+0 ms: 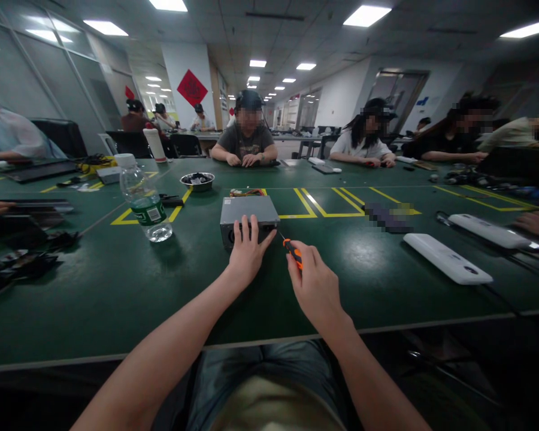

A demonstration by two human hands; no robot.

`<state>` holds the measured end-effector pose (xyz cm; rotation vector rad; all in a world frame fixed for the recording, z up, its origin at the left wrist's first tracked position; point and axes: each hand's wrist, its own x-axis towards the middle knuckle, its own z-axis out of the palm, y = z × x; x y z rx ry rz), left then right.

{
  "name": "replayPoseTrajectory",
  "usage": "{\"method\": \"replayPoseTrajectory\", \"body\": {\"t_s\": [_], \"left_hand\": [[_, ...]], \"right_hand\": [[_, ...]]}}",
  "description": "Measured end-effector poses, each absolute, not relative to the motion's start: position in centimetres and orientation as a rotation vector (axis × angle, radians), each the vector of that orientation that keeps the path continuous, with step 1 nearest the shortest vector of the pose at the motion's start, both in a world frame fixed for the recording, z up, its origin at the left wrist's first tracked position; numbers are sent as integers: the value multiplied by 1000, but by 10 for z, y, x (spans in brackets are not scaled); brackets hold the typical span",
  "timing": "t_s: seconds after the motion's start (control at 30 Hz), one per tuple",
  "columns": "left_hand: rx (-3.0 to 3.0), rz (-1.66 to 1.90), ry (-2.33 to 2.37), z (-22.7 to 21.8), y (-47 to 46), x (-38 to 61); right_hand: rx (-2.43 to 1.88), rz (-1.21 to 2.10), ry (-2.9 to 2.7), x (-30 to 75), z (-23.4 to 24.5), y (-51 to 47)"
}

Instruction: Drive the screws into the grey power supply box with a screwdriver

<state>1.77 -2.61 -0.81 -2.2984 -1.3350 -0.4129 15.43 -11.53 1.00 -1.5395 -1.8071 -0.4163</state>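
Observation:
A grey metal computer power supply sits on the green table in front of me, with coloured wires coming out at its back. My left hand lies against its near side and top edge, fingers stretched out and spread. In my right hand is an orange and black screwdriver, gripped by the handle. Its thin shaft points up and left at the near right corner of the power supply. Whether the tip touches a screw is too small to tell.
A water bottle stands left of the power supply, and a metal bowl of small dark parts lies behind. White power banks or similar devices are at right. A person sits opposite; other people work around the table.

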Motion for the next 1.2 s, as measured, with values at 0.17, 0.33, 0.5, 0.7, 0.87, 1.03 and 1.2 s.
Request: {"method": "replayPoseTrajectory", "body": {"t_s": [0.17,0.33,0.5,0.7,0.87,1.03,1.2], "left_hand": [[-2289,-389,-1351,-6,-26,21],[-2264,-415,-1365,-8,-26,22],[-2254,-432,-1377,-8,-27,22],[-2258,-433,-1380,-9,-27,22],[-2316,-474,-1332,-4,-28,17],[-2306,-684,-1445,6,-16,7],[-2322,-897,-1427,5,-2,-2]], "right_hand": [[-1632,-420,-1767,148,9,-115],[-1607,-333,-1794,145,8,-118],[-1557,-351,-1768,149,4,-119],[-1472,-349,-1643,160,5,-127],[-1436,-334,-1643,165,2,-125],[-1284,-385,-1793,168,3,-118],[-1204,-533,-2000,170,12,-108]]}}
